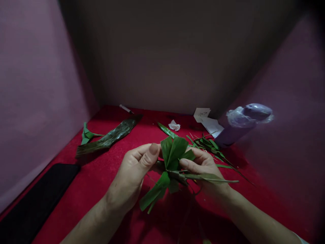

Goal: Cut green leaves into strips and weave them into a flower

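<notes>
Leaf bundle [173,156] sits mid-view, held up over the red cloth [101,188]; clock centre there, 12 at the far edge. Blades fan out at 12 and 7, one narrow tail runs to between 3 and 4.

Right hand [204,165] at 3: thumb pressed on the front of the blades, fingers mostly hidden behind, so we read it as a pinch on the bundle. Left hand [133,171] between 8 and 9: thumb raised clear of the blades, fingers tucked behind. We can't tell if those fingertips grip.

Risks, our judgement:
- Hold seems to hang on the right thumb. If it slackens, we'd expect the fan to spread or the gathered middle to slip.
- Blades look thin; a hard pull or tight bend could split one along the grain.
- Tail sticks out past the right hand; a wrist turn could snag or crease it.
- Leaf scraps [207,144] at 2 sit close behind the right hand. Lower the bundle there and it could tangle.

Further out: green blade [167,130] near 12, white scrap [174,125] at 12, papers [211,126] between 1 and 2, purple container [233,135] at 2, long dark leaf [109,139] and folded leaf [87,135] at 10.
</notes>
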`<state>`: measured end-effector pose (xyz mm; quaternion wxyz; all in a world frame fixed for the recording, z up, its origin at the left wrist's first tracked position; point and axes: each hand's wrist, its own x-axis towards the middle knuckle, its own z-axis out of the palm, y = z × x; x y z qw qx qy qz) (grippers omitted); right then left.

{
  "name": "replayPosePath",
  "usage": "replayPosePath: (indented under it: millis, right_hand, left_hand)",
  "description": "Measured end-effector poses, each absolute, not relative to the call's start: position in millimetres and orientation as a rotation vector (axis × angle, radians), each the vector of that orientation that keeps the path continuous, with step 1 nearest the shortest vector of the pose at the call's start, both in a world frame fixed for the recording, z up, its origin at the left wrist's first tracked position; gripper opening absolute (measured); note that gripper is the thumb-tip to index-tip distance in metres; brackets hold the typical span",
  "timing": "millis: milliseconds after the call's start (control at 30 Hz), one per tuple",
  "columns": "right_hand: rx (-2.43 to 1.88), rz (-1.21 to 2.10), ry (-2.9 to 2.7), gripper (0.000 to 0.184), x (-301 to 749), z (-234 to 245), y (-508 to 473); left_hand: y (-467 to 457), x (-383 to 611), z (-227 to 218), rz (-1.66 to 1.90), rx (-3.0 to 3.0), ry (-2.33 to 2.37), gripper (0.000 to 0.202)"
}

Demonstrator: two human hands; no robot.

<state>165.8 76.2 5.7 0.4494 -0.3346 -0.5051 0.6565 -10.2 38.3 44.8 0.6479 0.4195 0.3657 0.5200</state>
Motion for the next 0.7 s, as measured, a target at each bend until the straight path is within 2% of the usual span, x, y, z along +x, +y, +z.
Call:
replayPosePath:
  millis: [67, 167, 333, 700]
  right_hand:
    - [-0.824, 1.631, -1.248, 0.012, 166, 7, 76]
    - [-0.845, 1.623, -1.234, 0.015, 164, 12, 74]
    - [-0.869, 1.662, -1.268, 0.017, 165, 15, 71]
    - [-0.805, 1.846, -1.282, 0.017, 172, 14, 72]
  left_hand:
    - [38, -10, 46, 1.211, 0.95, 0.78, 0.043]
    - [38, -11, 44, 1.177, 0.938, 0.847, 0.033]
    - [41, -11, 37, 1.095, 0.904, 1.02, 0.028]
    - [46, -8, 36, 0.999, 0.94, 1.094, 0.026]
